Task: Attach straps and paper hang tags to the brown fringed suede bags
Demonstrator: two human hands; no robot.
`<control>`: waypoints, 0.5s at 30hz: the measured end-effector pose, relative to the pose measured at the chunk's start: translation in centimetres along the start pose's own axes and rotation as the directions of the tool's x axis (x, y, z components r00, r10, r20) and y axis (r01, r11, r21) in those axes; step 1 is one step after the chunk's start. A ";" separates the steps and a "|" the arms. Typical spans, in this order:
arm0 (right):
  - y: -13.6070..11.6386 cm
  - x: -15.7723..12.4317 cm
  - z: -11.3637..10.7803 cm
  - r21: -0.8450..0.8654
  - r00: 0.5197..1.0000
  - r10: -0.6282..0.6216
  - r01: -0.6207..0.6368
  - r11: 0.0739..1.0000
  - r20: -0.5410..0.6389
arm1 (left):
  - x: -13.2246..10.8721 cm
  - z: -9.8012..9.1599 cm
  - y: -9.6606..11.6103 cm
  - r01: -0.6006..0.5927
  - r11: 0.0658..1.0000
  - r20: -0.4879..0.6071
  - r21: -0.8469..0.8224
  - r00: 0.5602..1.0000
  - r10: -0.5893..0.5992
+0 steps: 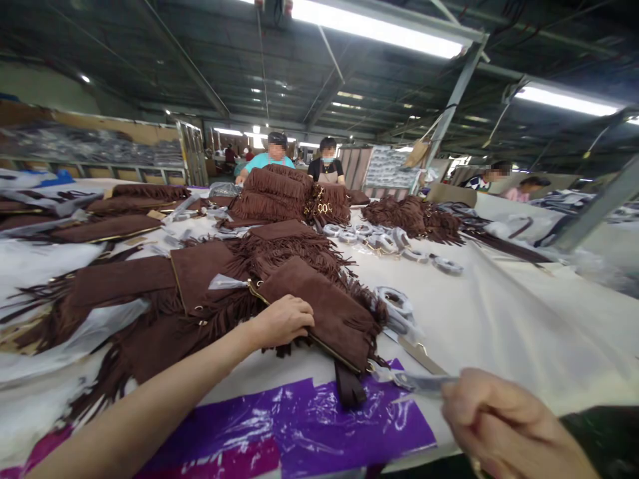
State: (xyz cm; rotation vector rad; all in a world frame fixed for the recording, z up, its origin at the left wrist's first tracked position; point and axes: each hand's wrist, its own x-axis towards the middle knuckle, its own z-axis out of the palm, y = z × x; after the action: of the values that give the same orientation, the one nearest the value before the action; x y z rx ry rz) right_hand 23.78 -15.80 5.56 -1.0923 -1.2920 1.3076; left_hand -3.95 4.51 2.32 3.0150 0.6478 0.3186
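Note:
A dark brown suede-like bag [319,306] with fringe and a gold zipper lies on the pile in front of me. My left hand [287,322] grips its near zipper edge, fingers curled over it, the thumb hidden. At lower right, my right hand [499,422] is closed on a strap [424,382] wrapped in clear plastic. This strap stretches from my fist to metal hardware at the bag's right corner. A short dark brown strap [349,387] hangs below that corner. More brown fringed bags [124,279] lie overlapped to the left.
Purple plastic sheeting [299,426] covers the table's near edge. Plastic-wrapped coiled straps [394,303] lie on the white tabletop [529,319]. Stacked fringed bags [272,193] stand farther back, with two people [324,166] behind them. A metal post [599,199] rises at right.

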 end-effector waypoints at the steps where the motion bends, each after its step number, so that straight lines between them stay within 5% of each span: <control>1: 0.5 0.8 1.0 -0.001 0.997 0.077 -0.077 0.997 0.029 | 0.3 0.3 -0.2 0.014 1.000 -0.004 0.006 1.000 -0.014; 4: 2.2 3.5 4.0 -0.209 0.985 0.126 -0.100 0.973 0.115 | 1.8 -0.3 0.3 0.102 0.995 -0.026 0.012 0.994 -0.102; 9: 5.2 5.9 5.2 -0.576 0.963 -0.258 0.256 0.777 0.079 | 3.9 -2.2 1.8 0.152 0.988 -0.054 0.022 0.987 -0.150; 15: 7.1 5.4 3.3 -0.581 0.986 -0.157 0.099 0.808 -0.050 | 4.3 -1.8 2.0 0.123 0.991 -0.055 0.058 0.991 -0.120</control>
State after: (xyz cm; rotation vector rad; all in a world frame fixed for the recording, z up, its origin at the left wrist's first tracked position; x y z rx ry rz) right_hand 19.53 -10.72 -1.23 -1.4305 -1.7150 0.7523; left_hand 0.27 4.45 5.07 3.0159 0.8562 0.3781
